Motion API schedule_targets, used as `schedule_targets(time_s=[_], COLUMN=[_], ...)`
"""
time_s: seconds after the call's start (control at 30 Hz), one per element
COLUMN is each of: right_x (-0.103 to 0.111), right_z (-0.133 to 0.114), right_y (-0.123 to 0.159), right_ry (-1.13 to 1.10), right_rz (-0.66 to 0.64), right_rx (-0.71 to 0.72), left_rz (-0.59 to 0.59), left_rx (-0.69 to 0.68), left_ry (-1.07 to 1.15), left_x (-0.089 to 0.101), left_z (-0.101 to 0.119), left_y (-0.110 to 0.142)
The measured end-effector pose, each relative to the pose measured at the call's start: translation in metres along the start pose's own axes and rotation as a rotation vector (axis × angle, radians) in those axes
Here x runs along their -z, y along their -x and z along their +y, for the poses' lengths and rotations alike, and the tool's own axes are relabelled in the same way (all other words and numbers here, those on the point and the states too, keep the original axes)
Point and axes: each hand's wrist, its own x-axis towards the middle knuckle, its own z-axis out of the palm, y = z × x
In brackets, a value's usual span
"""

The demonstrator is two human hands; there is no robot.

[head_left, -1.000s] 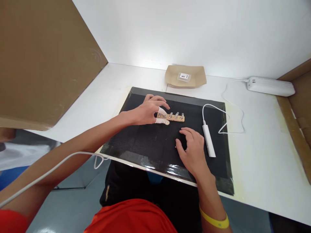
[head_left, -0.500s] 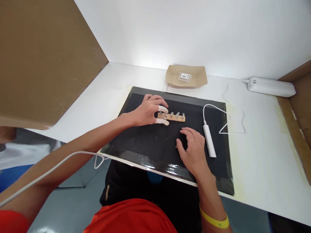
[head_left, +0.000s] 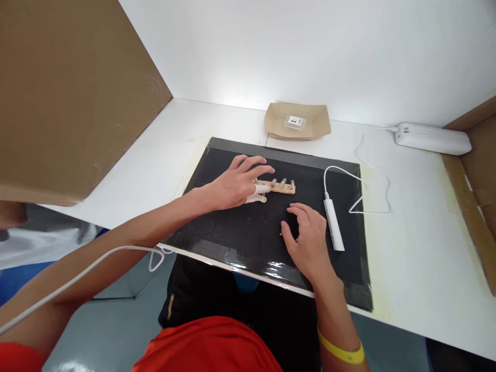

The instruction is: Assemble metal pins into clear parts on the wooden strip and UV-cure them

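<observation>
On the black mat (head_left: 232, 232) lies a short wooden strip (head_left: 287, 189) with several small clear, capsule-like pieces (head_left: 282, 183) standing on metal fittings along it. My left hand (head_left: 236, 185) is over the strip's left end, covering part of it. White finger cots are on its thumb and index finger, which are drawn close together just in front of the strip. What lies between them, if anything, is too small to make out; the other fingers stretch out above. My right hand (head_left: 308, 237) rests on the mat, fingers loosely curved and thumb apart, holding nothing.
A white stick-shaped device (head_left: 334, 225) with a white cable (head_left: 349, 173) lies right of my right hand. Behind the mat stands a cardboard tray (head_left: 323, 124) holding a small labelled clear box (head_left: 295, 122). A white power strip (head_left: 432, 139) and cardboard panels (head_left: 77, 98) flank the table.
My left thumb and index finger have closed toward each other and shifted to the front of the strip, while the other fingers extended. My right hand stays still.
</observation>
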Motion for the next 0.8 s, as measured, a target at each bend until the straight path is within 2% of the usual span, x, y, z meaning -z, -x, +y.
schedule_targets(time_s=[0.17,0.33,0.67,0.8], right_x=[0.0,0.002,0.001,0.001], right_z=[-0.001,-0.002,-0.001,0.0], right_y=[0.0,-0.001,-0.001,0.0], right_ry=[0.0,-0.01,0.015,0.009], right_rz=[0.005,-0.011,-0.003,-0.007], right_rx=[0.003,-0.009,0.014,-0.001], left_rz=[-0.105,-0.165,-0.179,-0.139], left_rx=[-0.007,-0.006,-0.027,-0.04], left_ry=[-0.115,-0.121,-0.079,-0.045], left_x=[0.001,0.004,0.009,0.008], left_z=[0.001,0.003,0.009,0.009], left_y=[0.0,-0.006,-0.016,-0.011])
